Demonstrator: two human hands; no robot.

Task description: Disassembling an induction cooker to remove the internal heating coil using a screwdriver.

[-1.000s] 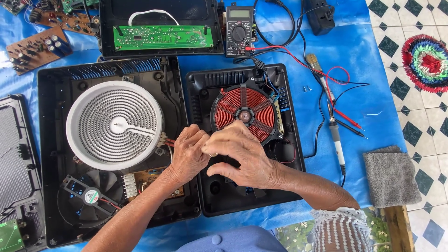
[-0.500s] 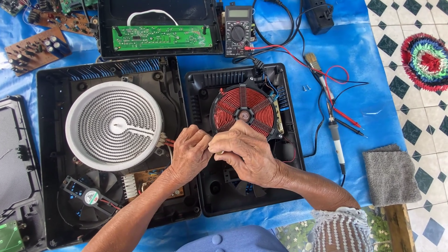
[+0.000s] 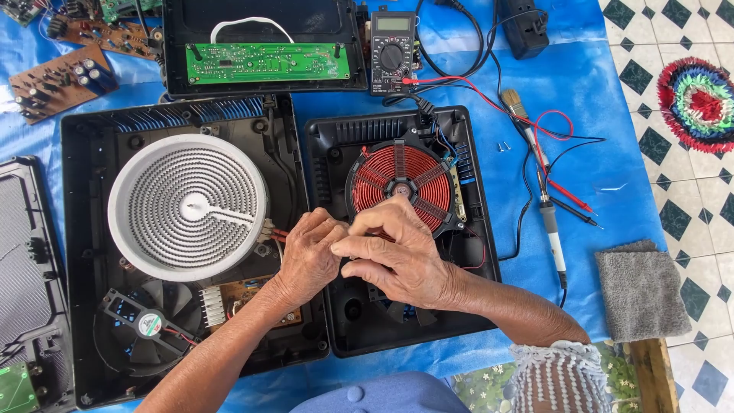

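Note:
Two opened black cooker housings lie side by side on a blue sheet. The left housing (image 3: 92, 153) holds a white spiral heating disc (image 3: 187, 206); the right housing (image 3: 478, 252) holds a red copper coil (image 3: 401, 183). My left hand (image 3: 310, 256) and my right hand (image 3: 397, 256) meet over the gap between the housings, just below the coil. The fingertips of both hands pinch together around something small, apparently thin wires; what it is stays hidden under the fingers.
A green circuit board (image 3: 267, 63) sits in a black casing at the top. A multimeter (image 3: 392, 52) with red and black leads, a brush (image 3: 516, 107), a soldering iron (image 3: 552, 229), brown boards (image 3: 53, 84), a fan (image 3: 145, 325) and a grey cloth (image 3: 642, 291) lie around.
Both hands stay in the same place below the coil; the fingers have shifted slightly against each other. Nothing else has moved.

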